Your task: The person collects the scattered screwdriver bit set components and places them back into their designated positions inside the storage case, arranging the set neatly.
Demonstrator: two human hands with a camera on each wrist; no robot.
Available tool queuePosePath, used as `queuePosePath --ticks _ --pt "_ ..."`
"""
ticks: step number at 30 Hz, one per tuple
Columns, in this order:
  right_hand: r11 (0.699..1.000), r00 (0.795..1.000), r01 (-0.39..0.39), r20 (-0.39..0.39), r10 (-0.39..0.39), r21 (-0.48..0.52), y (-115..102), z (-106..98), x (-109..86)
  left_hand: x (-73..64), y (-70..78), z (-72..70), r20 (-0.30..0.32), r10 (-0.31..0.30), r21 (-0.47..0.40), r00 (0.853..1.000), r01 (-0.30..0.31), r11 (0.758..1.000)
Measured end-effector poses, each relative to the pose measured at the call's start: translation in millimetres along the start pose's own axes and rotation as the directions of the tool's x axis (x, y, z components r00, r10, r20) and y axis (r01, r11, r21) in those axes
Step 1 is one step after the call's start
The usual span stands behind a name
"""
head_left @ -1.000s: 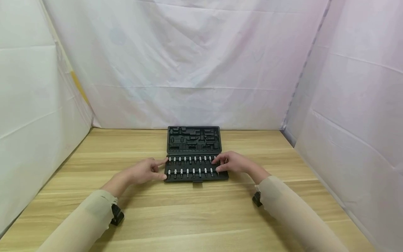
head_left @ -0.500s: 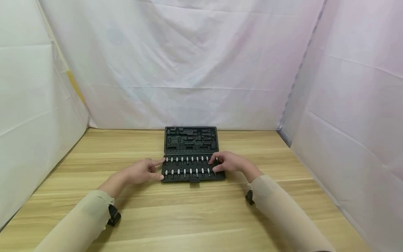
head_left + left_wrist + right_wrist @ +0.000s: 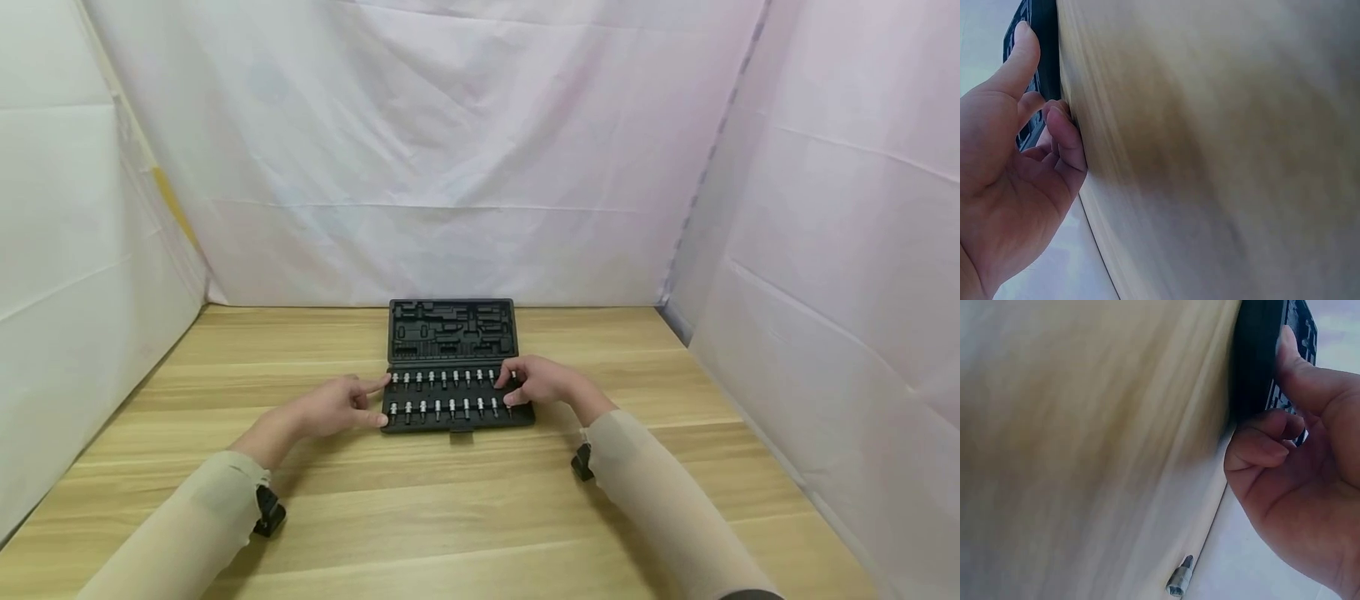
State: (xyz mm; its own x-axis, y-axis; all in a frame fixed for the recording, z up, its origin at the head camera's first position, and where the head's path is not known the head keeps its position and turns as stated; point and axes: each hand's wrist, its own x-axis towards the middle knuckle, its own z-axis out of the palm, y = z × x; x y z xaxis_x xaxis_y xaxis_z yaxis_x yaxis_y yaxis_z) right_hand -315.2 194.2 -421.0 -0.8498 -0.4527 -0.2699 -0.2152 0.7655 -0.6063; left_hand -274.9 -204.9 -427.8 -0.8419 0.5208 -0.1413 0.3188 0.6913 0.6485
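In the head view a black socket set case (image 3: 450, 425) lies opened flat, its lid (image 3: 452, 331) towards the back. Two rows of silver bit sockets (image 3: 452, 408) fill the near half. At the case's left edge, my left hand (image 3: 330, 406) touches with straight index finger and thumb, its other fingers folded in. My right hand (image 3: 546, 382) rests at the right end, bent index finger and thumb spread apart over the sockets there and partly covering them. A single bit socket (image 3: 1180, 578) lies on the table in the right wrist view; the head view does not show it.
The wooden table (image 3: 420, 517) carries the case. A white cloth (image 3: 435, 167) hangs behind it, with white sheets (image 3: 832, 317) at both sides. Each sleeve has a black device (image 3: 270, 510) at the wrist.
The head view has shifted slightly, so the case and table appear further left. My right forearm has swung inward a little. Both hands keep their places at the case ends.
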Motion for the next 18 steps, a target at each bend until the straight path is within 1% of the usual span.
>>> queuePosePath --ticks 7,15,18 --pt "1.000 1.000 -0.023 -0.003 0.024 0.011 -6.6 -1.1 0.9 -0.9 0.2 -0.5 -0.002 -0.013 -0.015 1.000 0.013 1.000" --pt "0.999 0.999 -0.040 0.000 0.040 -0.022 -10.9 0.0 0.3 -2.1 0.0 0.1 0.002 -0.022 -0.003 1.000 0.022 1.000" --pt "0.999 0.999 -0.041 0.000 0.041 -0.027 -10.6 0.4 0.1 -2.7 0.6 -0.3 0.002 -0.013 -0.004 1.000 0.013 1.000"
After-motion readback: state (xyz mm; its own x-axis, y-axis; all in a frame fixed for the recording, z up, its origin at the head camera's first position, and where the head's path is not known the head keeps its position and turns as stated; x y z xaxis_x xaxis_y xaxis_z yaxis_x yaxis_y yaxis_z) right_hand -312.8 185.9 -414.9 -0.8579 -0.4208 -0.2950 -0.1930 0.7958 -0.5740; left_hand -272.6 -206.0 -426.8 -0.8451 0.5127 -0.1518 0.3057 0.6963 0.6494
